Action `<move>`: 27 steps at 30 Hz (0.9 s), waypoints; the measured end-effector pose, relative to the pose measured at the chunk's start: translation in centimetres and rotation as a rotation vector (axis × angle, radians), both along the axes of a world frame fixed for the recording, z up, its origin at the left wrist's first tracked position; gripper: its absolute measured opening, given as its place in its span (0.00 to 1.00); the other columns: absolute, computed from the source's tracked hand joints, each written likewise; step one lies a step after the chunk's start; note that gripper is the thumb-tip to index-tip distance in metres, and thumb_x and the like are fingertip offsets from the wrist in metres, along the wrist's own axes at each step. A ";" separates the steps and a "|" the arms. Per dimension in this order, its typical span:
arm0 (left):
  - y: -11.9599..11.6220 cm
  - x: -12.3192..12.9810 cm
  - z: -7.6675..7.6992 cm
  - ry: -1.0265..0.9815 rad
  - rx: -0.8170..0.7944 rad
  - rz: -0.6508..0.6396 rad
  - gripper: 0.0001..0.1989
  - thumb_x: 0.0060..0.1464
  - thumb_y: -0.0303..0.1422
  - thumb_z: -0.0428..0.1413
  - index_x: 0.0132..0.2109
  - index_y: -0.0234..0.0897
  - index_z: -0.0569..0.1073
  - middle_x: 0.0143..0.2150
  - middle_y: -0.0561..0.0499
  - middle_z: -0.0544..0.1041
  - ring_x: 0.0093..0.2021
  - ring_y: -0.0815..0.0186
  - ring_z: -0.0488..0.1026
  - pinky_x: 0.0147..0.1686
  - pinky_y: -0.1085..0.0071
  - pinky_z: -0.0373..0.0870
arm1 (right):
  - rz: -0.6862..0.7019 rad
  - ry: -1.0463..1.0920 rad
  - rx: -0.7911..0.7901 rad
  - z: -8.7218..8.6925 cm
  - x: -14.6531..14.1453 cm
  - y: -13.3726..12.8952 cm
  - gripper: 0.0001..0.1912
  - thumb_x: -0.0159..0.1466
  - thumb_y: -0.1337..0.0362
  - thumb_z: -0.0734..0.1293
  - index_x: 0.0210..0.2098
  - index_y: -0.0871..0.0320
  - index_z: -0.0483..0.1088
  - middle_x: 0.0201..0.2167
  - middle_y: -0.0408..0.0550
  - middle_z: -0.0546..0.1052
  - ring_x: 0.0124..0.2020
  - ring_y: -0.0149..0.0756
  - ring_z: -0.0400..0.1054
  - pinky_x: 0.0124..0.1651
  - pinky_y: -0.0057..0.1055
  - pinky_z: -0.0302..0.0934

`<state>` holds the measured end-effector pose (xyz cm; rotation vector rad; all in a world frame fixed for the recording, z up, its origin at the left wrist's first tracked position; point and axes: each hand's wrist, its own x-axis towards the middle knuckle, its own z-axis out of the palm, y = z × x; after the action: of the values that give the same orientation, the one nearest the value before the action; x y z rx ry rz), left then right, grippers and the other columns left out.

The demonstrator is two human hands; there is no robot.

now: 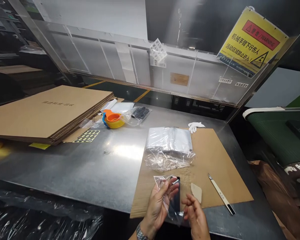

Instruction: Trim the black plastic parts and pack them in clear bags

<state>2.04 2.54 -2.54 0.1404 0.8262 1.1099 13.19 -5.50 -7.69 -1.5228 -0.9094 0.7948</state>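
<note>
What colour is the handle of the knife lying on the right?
Cream, with a black end; the knife handle shows best in the head view.

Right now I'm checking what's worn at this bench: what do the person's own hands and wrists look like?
Both the left hand and right hand are bare, without gloves. A grey, patterned band, perhaps a watch strap or bracelet, circles the left wrist. No sleeve shows within the picture.
</note>
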 end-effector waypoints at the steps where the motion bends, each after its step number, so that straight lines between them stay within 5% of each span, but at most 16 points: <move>1: -0.2 0.1 0.0 -0.008 0.006 -0.006 0.08 0.50 0.22 0.57 0.37 0.32 0.66 0.42 0.41 0.77 0.35 0.63 0.77 0.35 0.70 0.75 | 0.046 0.117 -0.037 0.3 -0.1 0.1 0.26 0.58 0.43 0.60 0.43 0.59 0.68 0.32 0.51 0.75 0.28 0.35 0.67 0.28 0.28 0.60; 9: -0.5 0.5 -0.2 -0.007 -0.014 0.042 0.08 0.49 0.22 0.57 0.37 0.32 0.67 0.41 0.40 0.77 0.38 0.60 0.76 0.39 0.66 0.73 | 0.180 0.313 -0.115 2.2 0.1 1.1 0.21 0.54 0.48 0.67 0.22 0.60 0.65 0.15 0.40 0.65 0.18 0.24 0.54 0.22 0.23 0.48; 17: 0.0 -0.8 -0.4 0.061 0.100 0.049 0.12 0.47 0.28 0.60 0.41 0.33 0.70 0.39 0.44 0.78 0.35 0.65 0.75 0.35 0.70 0.71 | 0.254 0.250 -0.140 2.1 2.1 1.1 0.21 0.54 0.48 0.67 0.19 0.59 0.63 0.15 0.38 0.62 0.18 0.25 0.54 0.23 0.24 0.49; 22: 0.2 -1.6 -0.6 0.327 0.381 -0.036 0.12 0.48 0.34 0.59 0.40 0.32 0.73 0.34 0.45 0.78 0.25 0.73 0.67 0.22 0.79 0.61 | 0.316 0.087 -0.198 2.4 4.5 1.0 0.20 0.57 0.49 0.65 0.37 0.60 0.70 0.29 0.47 0.74 0.31 0.35 0.66 0.35 0.28 0.60; 27: -0.1 -2.0 0.1 0.506 0.538 -0.277 0.15 0.51 0.37 0.56 0.44 0.33 0.73 0.31 0.46 0.79 0.22 0.74 0.62 0.26 0.75 0.61 | 0.269 -0.214 -0.132 4.7 5.4 1.0 0.20 0.62 0.53 0.60 0.48 0.57 0.65 0.45 0.52 0.72 0.44 0.40 0.66 0.46 0.32 0.60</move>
<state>0.03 2.45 -2.46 0.9888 0.8981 1.0207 18.55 -4.54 -3.02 -1.6434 -1.2616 0.9097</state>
